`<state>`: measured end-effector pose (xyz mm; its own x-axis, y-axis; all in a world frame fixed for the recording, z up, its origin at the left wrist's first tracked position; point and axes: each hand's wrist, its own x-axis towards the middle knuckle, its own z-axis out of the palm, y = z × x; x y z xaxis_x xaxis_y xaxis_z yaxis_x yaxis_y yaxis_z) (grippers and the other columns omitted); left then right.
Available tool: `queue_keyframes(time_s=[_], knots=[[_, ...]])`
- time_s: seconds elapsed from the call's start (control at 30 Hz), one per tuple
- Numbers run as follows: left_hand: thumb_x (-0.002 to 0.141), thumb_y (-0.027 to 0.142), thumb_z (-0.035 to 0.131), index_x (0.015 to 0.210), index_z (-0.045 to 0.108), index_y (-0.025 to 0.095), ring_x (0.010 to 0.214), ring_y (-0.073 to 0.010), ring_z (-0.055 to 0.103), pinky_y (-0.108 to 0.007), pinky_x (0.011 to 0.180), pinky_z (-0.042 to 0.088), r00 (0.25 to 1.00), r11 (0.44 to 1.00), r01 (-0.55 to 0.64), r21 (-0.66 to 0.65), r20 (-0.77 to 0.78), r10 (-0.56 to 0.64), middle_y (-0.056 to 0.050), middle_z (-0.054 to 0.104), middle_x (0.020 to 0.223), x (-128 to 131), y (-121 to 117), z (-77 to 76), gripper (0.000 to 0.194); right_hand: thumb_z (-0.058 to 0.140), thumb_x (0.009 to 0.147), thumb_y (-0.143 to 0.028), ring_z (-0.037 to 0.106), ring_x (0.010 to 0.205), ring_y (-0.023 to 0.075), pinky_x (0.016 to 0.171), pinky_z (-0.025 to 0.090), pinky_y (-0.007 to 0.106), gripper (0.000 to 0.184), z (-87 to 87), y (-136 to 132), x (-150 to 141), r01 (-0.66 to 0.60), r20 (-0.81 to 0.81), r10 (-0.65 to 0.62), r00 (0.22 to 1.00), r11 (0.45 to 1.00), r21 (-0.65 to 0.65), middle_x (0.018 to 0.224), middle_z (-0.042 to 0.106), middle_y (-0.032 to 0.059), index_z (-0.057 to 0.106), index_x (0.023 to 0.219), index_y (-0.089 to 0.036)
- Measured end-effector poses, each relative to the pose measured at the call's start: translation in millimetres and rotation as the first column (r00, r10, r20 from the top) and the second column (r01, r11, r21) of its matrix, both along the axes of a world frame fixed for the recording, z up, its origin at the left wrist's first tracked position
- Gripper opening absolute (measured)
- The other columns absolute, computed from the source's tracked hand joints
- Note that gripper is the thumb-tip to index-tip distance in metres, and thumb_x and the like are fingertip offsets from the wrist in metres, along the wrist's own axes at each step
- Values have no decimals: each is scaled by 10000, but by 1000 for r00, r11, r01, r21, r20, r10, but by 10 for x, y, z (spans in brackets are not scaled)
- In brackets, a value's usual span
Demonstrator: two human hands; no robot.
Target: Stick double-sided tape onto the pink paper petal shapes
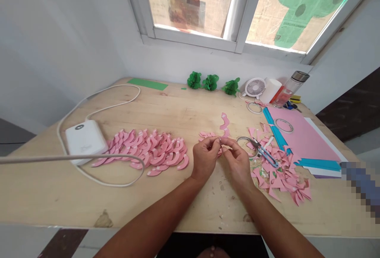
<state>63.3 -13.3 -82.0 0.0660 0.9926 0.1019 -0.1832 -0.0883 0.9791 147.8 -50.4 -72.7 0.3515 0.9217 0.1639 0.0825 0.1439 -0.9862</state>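
Observation:
My left hand [204, 159] and my right hand [238, 162] meet at their fingertips, both closed in a pinch. At the pinch is the lower end of a wavy pink paper strip [225, 123], which extends away from me over the table and carries small pale patches. My fingers hide exactly how each hand grips it. Behind and below the hands lie small pink paper pieces [206, 134], partly covered. To the left spreads a pile of curved pink paper pieces [157, 149], many with pale ends. Scissors [265, 153] rest on pink paper scraps [279, 179] right of my right hand.
A white power bank [86, 139] with a looping cable [97, 184] sits left. Several green paper shapes [210, 82], a small fan [255, 88] and a glass bottle [289, 90] stand at the back. Tape rolls [284, 126] and pink sheets [308, 133] lie right.

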Motion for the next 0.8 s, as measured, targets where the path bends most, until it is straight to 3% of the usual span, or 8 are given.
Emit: queue_keyframes(time_s=[0.2, 0.47, 0.8], knots=[[718, 221, 535, 711, 672, 167, 542, -113, 545, -200, 549, 412, 963, 984, -95, 152, -235, 130, 3, 641, 606, -32, 38, -9, 147, 541, 732, -242, 590, 882, 194, 742, 498, 330, 320, -25, -5, -14, -69, -26, 68, 997, 996, -52, 1091, 599, 85, 609, 1038, -184], [731, 236, 517, 726, 652, 173, 545, -115, 563, -202, 551, 425, 962, 976, -116, 183, -226, 157, 0, 640, 618, -53, 75, 13, 149, 527, 744, -205, 455, 1149, 223, 862, 443, 351, 412, -37, -32, -48, -165, 52, 166, 985, 986, -16, 1216, 529, 73, 542, 1155, -218], [750, 235, 512, 741, 636, 153, 567, -102, 561, -190, 548, 428, 958, 983, -96, 154, -254, 133, 8, 624, 624, -59, 92, 0, 149, 532, 755, -199, 462, 1134, 223, 928, 394, 369, 454, -50, -41, -39, -200, 63, 200, 978, 980, -8, 1249, 498, 57, 509, 1205, -244]])
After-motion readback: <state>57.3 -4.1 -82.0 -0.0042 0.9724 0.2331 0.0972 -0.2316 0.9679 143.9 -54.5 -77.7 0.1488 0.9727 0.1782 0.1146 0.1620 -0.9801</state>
